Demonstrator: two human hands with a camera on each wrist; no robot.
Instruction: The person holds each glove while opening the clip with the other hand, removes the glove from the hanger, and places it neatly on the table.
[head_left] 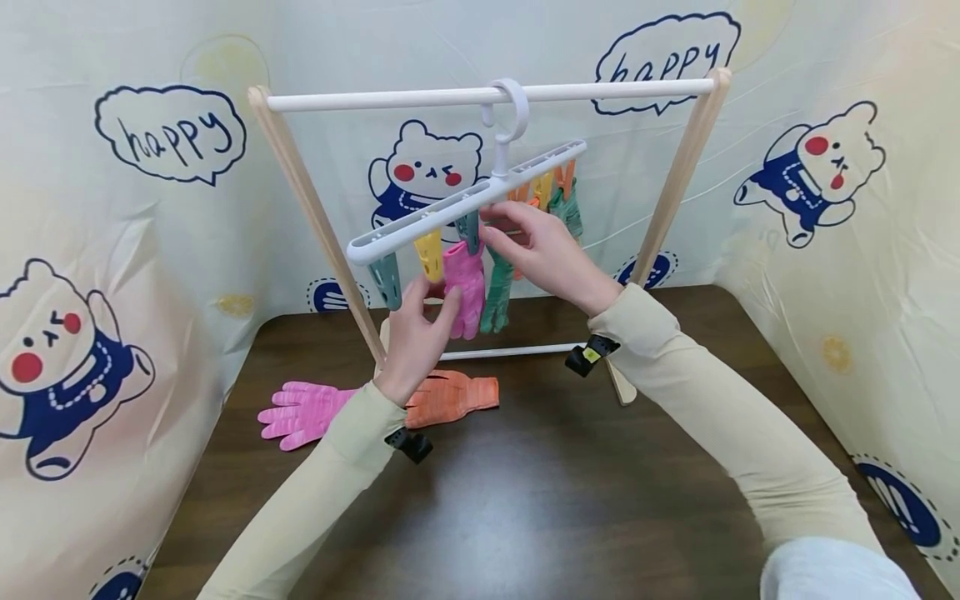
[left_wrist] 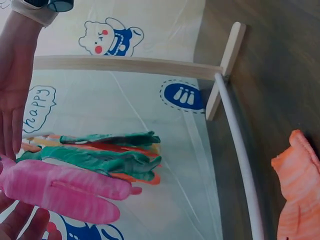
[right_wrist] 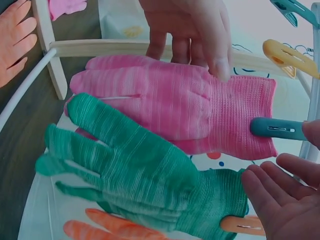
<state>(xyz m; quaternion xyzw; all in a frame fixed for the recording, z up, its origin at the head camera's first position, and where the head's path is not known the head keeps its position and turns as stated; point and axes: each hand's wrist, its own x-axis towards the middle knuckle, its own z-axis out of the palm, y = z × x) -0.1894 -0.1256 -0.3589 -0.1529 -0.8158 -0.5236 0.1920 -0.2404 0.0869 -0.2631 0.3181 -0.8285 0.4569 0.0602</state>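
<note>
A pink knit glove hangs fingers-down from a teal clothespin on a white hanger. At the upper end of that clothespin, a digit of my right hand overlaps it, and the other fingers fan out loosely. My left hand is beside the glove's outer edge, its thumb tip just overlapping the cuff in the right wrist view and its fingers loosely spread. Right behind hangs a green glove, its cuff in an orange clothespin.
A wooden-sided rack carries the hanger on its white top bar. Left of the pink glove are yellow and teal pegs. More gloves hang farther back. A pink glove and an orange glove lie on the dark table.
</note>
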